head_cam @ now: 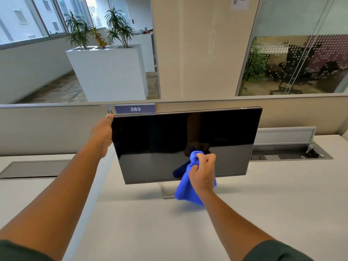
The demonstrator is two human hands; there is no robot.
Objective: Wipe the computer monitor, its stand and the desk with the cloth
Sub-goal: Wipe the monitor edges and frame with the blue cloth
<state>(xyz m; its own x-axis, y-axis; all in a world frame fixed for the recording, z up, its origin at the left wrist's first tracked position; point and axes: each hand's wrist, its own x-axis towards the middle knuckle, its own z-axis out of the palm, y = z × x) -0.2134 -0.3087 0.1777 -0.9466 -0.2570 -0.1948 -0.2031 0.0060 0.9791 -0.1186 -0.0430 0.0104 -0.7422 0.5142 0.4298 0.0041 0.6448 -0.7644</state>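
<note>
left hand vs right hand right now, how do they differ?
The left hand grips the monitor at its upper left edge, with no cloth; the right hand is bunched around the blue cloth, at the screen's lower middle. The left sits higher and further out than the right. Both are bare and touch the monitor.

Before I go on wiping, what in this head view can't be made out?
- Left hand fingers: behind the monitor edge, so its grip there is hidden.
- Stand: mostly covered by the monitor and the blue cloth; the base is unclear.
- Where the cloth meets the screen: masked by the right hand.
- Dust or smears: not discernible on the dark glass or the desk.
- Cable tray contents: too small.
</note>
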